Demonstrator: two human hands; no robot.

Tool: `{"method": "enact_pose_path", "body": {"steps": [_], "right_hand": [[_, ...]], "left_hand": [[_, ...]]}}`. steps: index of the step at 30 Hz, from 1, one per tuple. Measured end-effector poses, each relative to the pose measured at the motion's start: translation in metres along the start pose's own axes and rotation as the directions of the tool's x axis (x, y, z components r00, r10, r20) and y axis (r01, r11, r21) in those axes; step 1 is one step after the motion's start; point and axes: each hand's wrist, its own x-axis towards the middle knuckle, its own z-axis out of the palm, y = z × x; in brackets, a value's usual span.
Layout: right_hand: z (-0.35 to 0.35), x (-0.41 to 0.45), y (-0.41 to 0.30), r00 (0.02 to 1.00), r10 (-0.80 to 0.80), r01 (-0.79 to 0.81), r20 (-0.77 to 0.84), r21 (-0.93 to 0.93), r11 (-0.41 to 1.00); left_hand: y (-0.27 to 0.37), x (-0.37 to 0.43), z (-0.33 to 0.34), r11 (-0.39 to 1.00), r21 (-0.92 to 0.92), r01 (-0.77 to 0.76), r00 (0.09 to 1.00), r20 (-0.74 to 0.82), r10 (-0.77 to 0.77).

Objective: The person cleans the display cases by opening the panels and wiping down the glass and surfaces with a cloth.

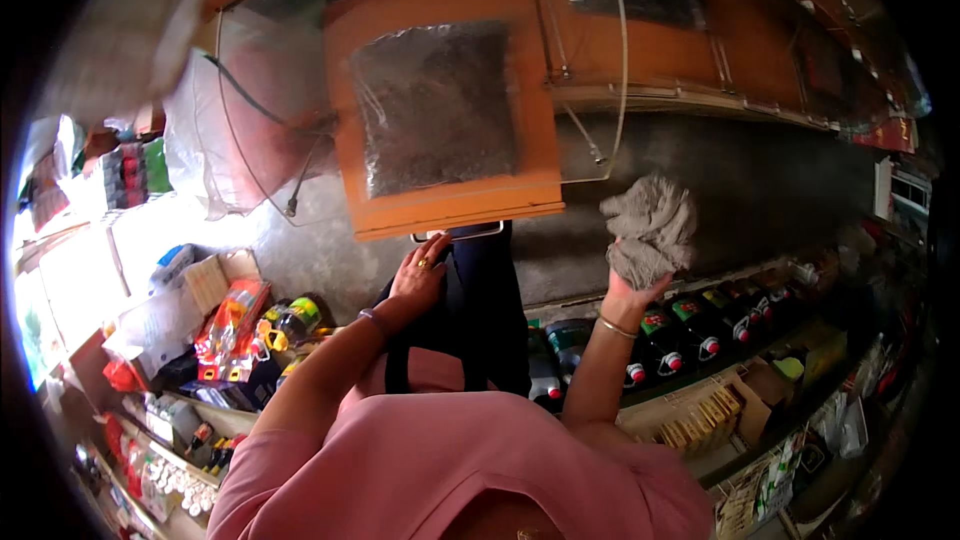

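Note:
Before me is an orange wooden cabinet door or drawer front (450,206) with a panel covered in clear plastic and a metal handle (484,234) along its near edge. The fingers of my left hand (421,274), with a ring on one of them, rest at the left end of that handle; whether they curl around it I cannot tell. On the right, my raised right hand (634,289) holds a crumpled grey cloth (654,221), which hides most of its fingers. A transparent sheet with a curved rim (621,90) spans the space over the orange wood.
Dark bottles with red caps (670,361) line a shelf at the right, beside a cardboard box of small packs (750,397). Packaged goods (232,315) crowd the left. A pale plastic bag (217,142) hangs at upper left. More orange cabinets (637,52) extend right.

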Motion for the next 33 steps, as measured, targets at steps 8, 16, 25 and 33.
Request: {"method": "enact_pose_path", "body": {"steps": [8, 16, 25, 33], "right_hand": [[0.137, 0.059, 0.047, 0.539, 0.078, 0.837, 0.838, -0.544, 0.064], [0.278, 0.152, 0.068, 0.680, 0.090, 0.727, 0.727, -0.653, -0.215], [0.174, 0.078, 0.036, 0.617, 0.300, 0.721, 0.728, -0.675, 0.155], [0.096, 0.045, 0.006, 0.572, 0.354, 0.760, 0.740, -0.641, 0.111]], "left_hand": [[-0.004, 0.004, 0.006, 1.000, -0.024, -0.009, 1.000, -0.027, 0.009], [0.005, 0.006, 0.000, 0.999, -0.032, 0.010, 1.000, -0.011, -0.011], [0.010, 0.002, -0.010, 0.998, -0.010, 0.063, 0.998, 0.027, -0.063], [0.000, -0.002, -0.006, 0.997, 0.078, -0.024, 0.999, 0.046, 0.021]]}}
